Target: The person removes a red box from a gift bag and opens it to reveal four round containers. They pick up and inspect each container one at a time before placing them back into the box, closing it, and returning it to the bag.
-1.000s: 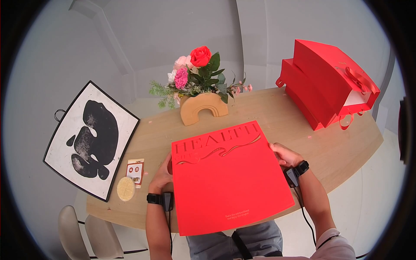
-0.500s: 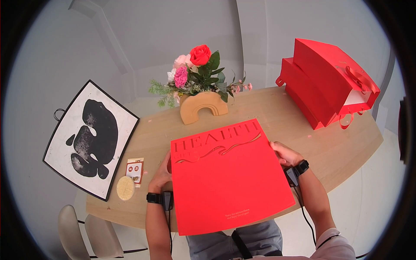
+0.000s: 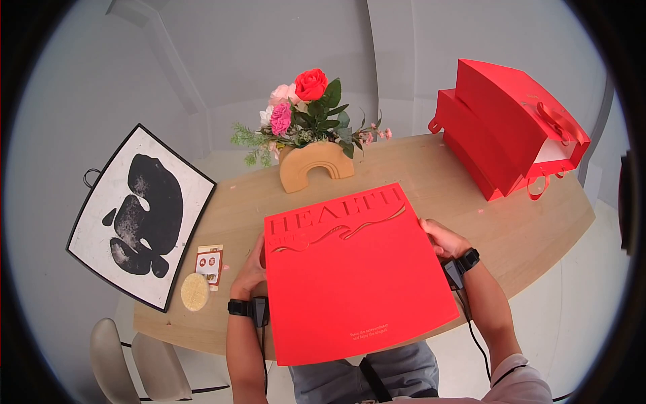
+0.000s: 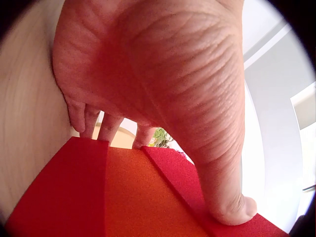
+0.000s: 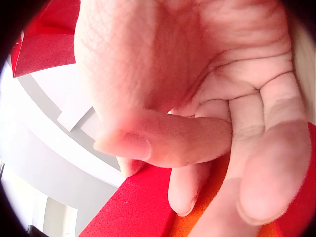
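Observation:
A big red gift box (image 3: 356, 283) with "HEALTH" embossed on its lid is in front of me, its near edge over my lap. An orange band (image 4: 131, 187) shows between red bands along its side. My left hand (image 3: 253, 271) holds the left side: in the left wrist view the thumb lies on the lid's edge and the fingers reach to the far corner. On the right side my right hand (image 3: 444, 240) holds the box with bent fingers. In the right wrist view its fingertips (image 5: 182, 205) touch the red and orange side, while the thumb is off it.
Behind the box stands an arch-shaped vase (image 3: 316, 168) of flowers. Red gift bags (image 3: 505, 135) stand at the back right of the wooden table (image 3: 377, 168). A framed black-and-white picture (image 3: 138, 222), a card (image 3: 209, 264) and a round pale disc (image 3: 195, 291) are at left.
The box's far edge and the vase sit slightly higher in the head view, a small shift of the view. Both hands keep their places at the box's sides.

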A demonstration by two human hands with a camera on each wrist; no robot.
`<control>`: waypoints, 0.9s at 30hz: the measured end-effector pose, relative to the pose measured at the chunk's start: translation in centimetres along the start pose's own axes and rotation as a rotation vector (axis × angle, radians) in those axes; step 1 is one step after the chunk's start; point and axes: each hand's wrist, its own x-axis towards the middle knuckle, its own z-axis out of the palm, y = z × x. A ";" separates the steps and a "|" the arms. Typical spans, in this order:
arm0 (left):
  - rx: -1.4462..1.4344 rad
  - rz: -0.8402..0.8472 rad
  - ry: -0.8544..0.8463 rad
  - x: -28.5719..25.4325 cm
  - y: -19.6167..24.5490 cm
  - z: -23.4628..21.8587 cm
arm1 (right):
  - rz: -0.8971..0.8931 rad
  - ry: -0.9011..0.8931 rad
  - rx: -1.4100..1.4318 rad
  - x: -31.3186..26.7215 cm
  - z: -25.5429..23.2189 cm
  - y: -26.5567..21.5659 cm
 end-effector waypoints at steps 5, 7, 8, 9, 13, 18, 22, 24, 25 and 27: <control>0.009 -0.017 -0.001 0.0 -0.2 -0.2 | -0.017 -0.016 0.010 -0.1 0.0 0.0; -0.006 -0.013 0.001 0.0 -0.2 -0.1 | -0.023 -0.008 0.008 -0.2 0.2 -0.1; -0.021 -0.009 0.003 0.0 -0.2 0.0 | -0.023 -0.009 0.008 -0.1 0.1 0.0; -0.021 -0.009 0.004 0.0 -0.1 0.0 | -0.021 -0.010 0.007 0.0 -0.2 0.3; 0.011 0.011 -0.007 0.1 -0.1 -0.1 | -0.037 -0.005 0.004 0.0 0.0 0.2; 0.012 0.021 -0.006 0.0 -0.3 -0.2 | -0.042 -0.011 0.006 0.3 -0.5 0.8; 0.037 0.020 0.000 0.0 -0.2 -0.1 | -0.041 -0.017 0.000 0.4 -0.7 0.9; 0.010 0.009 0.008 0.0 0.0 0.0 | -0.038 -0.003 -0.008 0.1 -0.3 0.6; 0.033 0.009 0.004 0.1 -0.2 -0.1 | -0.034 0.009 -0.016 0.0 -0.1 0.3; 0.057 0.009 0.000 0.2 -0.3 -0.3 | -0.038 0.013 -0.013 0.0 0.1 0.2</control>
